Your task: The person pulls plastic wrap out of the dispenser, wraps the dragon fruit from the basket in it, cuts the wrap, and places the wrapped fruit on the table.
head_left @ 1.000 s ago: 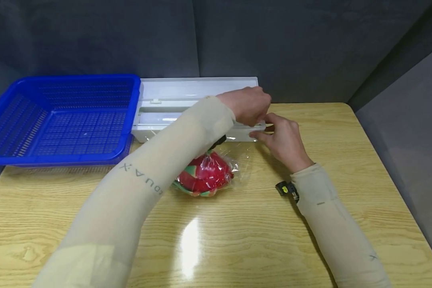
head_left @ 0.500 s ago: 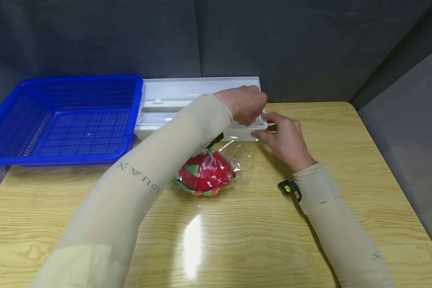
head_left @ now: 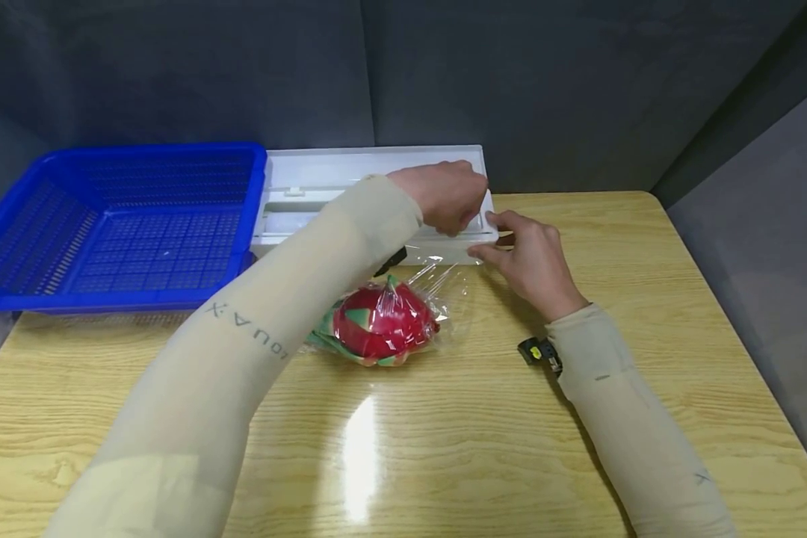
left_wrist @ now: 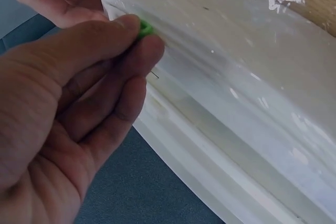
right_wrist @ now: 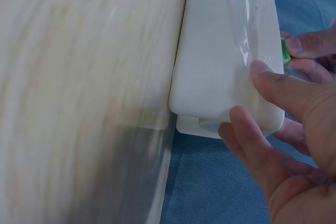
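Observation:
A white cling film dispenser [head_left: 376, 159] lies with its lid raised at the back of the table, a film roll partly showing inside. Between thumb and forefinger, my left hand [head_left: 446, 196] pinches a small green slide cutter [left_wrist: 145, 29] on the dispenser's front edge. At the right end, my right hand [head_left: 531, 258] grips the dispenser's corner, thumb on the front face as seen in the right wrist view. Clear cling film [head_left: 452, 288] runs from the dispenser over a red dragon fruit [head_left: 403, 317] with green tips. My left forearm hides the middle of the dispenser.
A blue plastic basket [head_left: 258, 194] stands at the left, right beside the dispenser. The wooden table [head_left: 484, 441] reaches to a dark cloth backdrop [head_left: 565, 97], with a grey panel [head_left: 773, 224] at the right.
My left hand has slid a little to the left along the dispenser's edge with the slide cutter. More of the dragon fruit shows beside my forearm. The right hand keeps its place.

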`<state>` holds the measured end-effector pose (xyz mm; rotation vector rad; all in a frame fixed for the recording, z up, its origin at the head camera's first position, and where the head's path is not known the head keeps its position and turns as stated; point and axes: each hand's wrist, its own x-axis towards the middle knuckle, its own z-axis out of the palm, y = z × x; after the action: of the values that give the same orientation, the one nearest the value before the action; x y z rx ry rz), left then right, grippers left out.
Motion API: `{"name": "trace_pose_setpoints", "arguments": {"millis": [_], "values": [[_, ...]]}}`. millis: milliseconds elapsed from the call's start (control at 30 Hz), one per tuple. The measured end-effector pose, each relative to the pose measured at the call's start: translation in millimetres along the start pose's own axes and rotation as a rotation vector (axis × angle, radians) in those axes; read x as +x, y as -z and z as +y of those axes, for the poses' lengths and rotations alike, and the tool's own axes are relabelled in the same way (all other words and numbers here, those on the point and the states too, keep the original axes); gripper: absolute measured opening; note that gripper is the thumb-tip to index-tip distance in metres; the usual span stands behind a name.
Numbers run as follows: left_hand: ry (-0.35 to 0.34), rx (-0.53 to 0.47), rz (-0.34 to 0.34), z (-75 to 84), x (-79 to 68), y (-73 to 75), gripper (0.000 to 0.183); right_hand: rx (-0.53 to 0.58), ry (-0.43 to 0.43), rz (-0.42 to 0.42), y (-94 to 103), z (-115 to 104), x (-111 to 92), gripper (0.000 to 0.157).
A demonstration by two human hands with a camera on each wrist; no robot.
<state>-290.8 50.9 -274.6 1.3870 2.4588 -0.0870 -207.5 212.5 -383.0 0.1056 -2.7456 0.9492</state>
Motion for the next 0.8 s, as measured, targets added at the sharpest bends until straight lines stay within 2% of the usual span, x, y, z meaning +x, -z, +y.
{"name": "trace_pose_setpoints", "arguments": {"millis": [200, 800], "values": [[-0.015, 0.021, 0.014, -3.7, -4.1, -1.3, 0.017, -0.002, -0.013, -0.013, 0.4, -1.4, -1.1, 0.050], [0.010, -0.004, 0.021, -8.6, -9.3, -6.9, 0.016, 0.010, -0.024, -0.023, -1.7, -1.2, -0.8, 0.054]]}}
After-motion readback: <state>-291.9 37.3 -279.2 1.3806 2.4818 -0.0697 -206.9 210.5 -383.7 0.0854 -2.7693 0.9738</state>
